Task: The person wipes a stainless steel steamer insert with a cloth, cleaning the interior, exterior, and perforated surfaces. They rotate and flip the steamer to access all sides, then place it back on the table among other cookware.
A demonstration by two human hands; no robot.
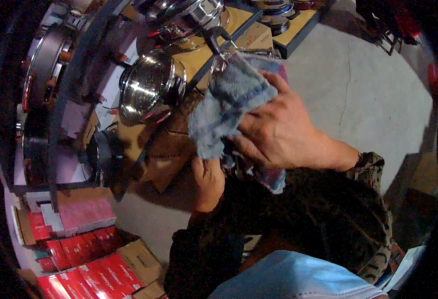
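A crumpled blue-grey cloth (pixel 224 109) is bunched in my right hand (pixel 284 127), whose fingers are bent and pressed into it. The cloth lies over a shiny piece of cookware (pixel 215 72), most of which it hides. A black handle (pixel 213 41) sticks up at that piece's far end. My left hand (pixel 209 184) is closed below the cloth's near edge, its thumb side showing. The cloth covers its other fingers, so what they grip is hidden.
A shiny steel pot (pixel 146 87) stands to the left, with another lidded steel pot (pixel 194 20) behind it. Dark-framed shelving (pixel 62 99) with pans runs along the left. Red boxes (pixel 89 279) are stacked at lower left. Grey concrete floor (pixel 348 84) lies to the right.
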